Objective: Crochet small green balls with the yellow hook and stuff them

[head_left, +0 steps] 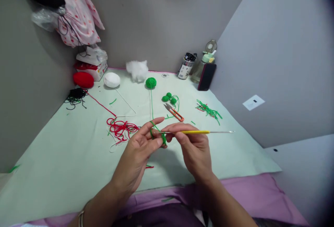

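Note:
My left hand [142,143] pinches a small piece of green crochet work [164,139] between thumb and fingers, with green yarn looped round its raised forefinger. In my right hand [194,147] is a crochet hook [195,132] with a yellow handle, held level. Its metal tip reaches the crochet piece, where part of the stitches is hidden by my fingers. From the left forefinger the yarn runs back over the table to a green yarn ball [150,83].
Orange thread snips [174,112] lie beyond my hands, by small green crocheted balls [169,98]. Tangled red yarn [121,127] is at left, a white yarn ball [112,80] and stuffing [137,70] behind. Green scraps [208,110] and a phone [207,77] are at right.

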Demonstrator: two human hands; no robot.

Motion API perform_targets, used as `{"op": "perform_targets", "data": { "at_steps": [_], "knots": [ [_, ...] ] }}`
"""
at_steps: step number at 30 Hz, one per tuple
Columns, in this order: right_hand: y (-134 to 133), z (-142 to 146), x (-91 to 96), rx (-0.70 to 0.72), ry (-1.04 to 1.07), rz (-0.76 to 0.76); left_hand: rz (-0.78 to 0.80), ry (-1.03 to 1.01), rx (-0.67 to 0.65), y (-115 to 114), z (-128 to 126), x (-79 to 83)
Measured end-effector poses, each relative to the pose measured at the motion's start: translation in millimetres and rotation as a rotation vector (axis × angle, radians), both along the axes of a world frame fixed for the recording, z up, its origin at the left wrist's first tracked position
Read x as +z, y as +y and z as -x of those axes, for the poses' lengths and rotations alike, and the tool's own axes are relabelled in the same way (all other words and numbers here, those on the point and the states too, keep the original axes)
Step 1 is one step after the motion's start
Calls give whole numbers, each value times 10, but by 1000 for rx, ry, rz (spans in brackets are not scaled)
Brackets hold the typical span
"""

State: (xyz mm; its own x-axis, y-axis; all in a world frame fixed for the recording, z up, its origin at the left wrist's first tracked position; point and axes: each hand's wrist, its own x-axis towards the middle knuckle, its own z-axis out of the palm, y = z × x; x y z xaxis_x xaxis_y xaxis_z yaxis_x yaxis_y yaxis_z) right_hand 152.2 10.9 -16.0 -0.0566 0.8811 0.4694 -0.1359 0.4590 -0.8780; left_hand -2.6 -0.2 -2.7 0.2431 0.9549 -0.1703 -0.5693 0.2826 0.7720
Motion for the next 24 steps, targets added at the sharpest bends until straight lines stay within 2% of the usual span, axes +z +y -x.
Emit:
{"op": "perform_targets", "data": {
  "at_steps": [3, 6, 8, 12, 14, 15, 17, 20, 22, 24],
  "knots": [
    [18, -32, -12, 45, 94, 76, 21, -16, -34, 36, 32, 3],
    [-3, -61, 18, 8, 3, 37, 34, -30, -35, 57, 58, 0],
    [-43, -68, 39, -83, -193, -109, 30, -17, -5, 50, 56, -2],
    [-118, -48, 25, -247, -673, -570, 34, -13, 103, 10, 11, -9],
    [-126, -31, 1, -306, -741, -668, 92, -81, 62, 3, -6, -21],
    [-121, -25, -8, -325, -699, -646, 125, -120, 21, 6, -7, -27],
    [-98, -20, -12, -317, -490, -478, 173, -170, -47, 20, 1, -39],
    [-46, -14, 12, -193, -161, -196, 153, -138, -19, 34, 15, -40],
    [-16, 1, 34, -124, -98, -145, 97, -93, 19, 28, 12, -35],
    [-5, 25, 49, -108, -129, -158, 43, -52, 29, 11, 1, -34]
  ]
}}
